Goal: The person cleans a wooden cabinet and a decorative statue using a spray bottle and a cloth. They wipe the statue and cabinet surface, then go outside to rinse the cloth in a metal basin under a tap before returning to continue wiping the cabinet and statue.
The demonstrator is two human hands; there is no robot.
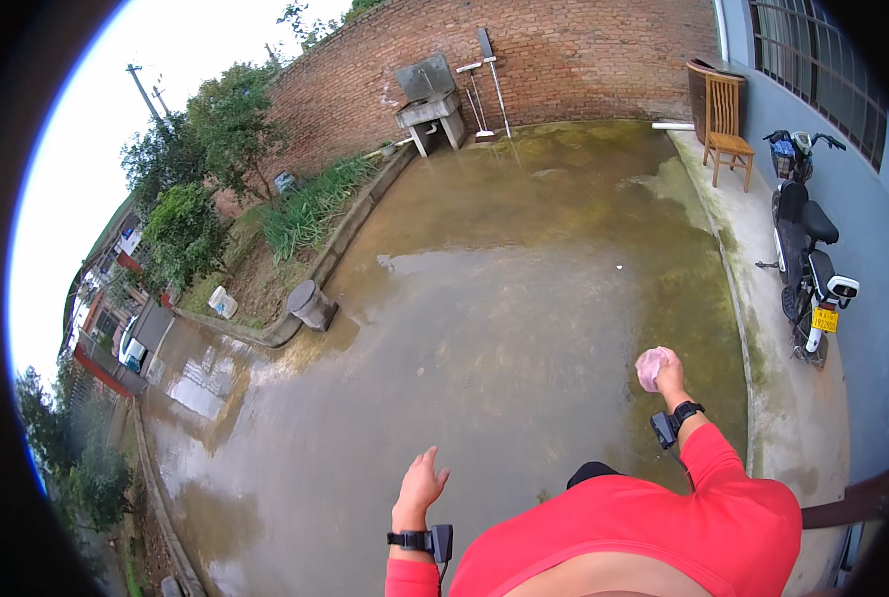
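My right hand (670,372) is closed around a crumpled pink cloth (650,368), held out over the yard on the right. Whether it is cloth or thin plastic is hard to settle, as the fist covers part of it. Lower down and to the left, my left hand (422,481) hangs free with its thumb and fingers apart and nothing in it. Each wrist wears a black strap with a small box. Below both hands lies wet concrete ground (489,373), greenish towards the right.
A white electric scooter (806,239) and a wooden chair (727,134) stand on the raised walkway (777,388) at right. A concrete sink (429,108) and a long-handled squeegee (474,89) are by the brick wall (586,67). A stone stool (312,304) stands beside the planting bed's curb (362,209).
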